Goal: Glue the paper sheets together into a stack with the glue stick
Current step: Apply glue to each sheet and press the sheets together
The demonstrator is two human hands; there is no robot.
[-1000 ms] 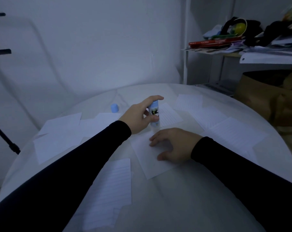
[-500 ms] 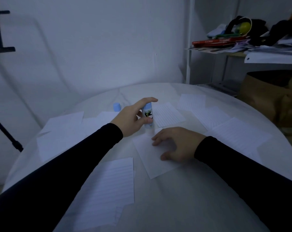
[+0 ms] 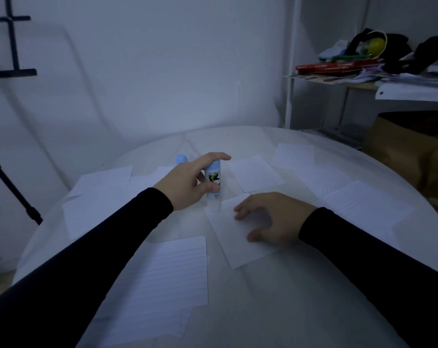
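The left hand [image 3: 185, 183] grips the glue stick [image 3: 214, 187] upright, thumb across its front and forefinger arched over its top, with the stick's lower end touching the far corner of a paper sheet [image 3: 240, 244] at the middle of the round white tabletop [image 3: 275, 310]. The right hand [image 3: 273, 222] rests on that same sheet just beside the stick, fingers spread and lightly bent, pressing the paper down. The light is dim, so the stick's tip is hard to make out; it seems to meet the paper's corner.

More lined sheets lie scattered around the hands: one near the front left [image 3: 162, 285], one beyond the glue stick [image 3: 255, 173], two further right [image 3: 363, 209], and others to the left [image 3: 97, 197]. A small blue cap [image 3: 181, 159] stands on the tabletop behind the left hand. A cluttered shelf [image 3: 363, 74] stands at the right rear.
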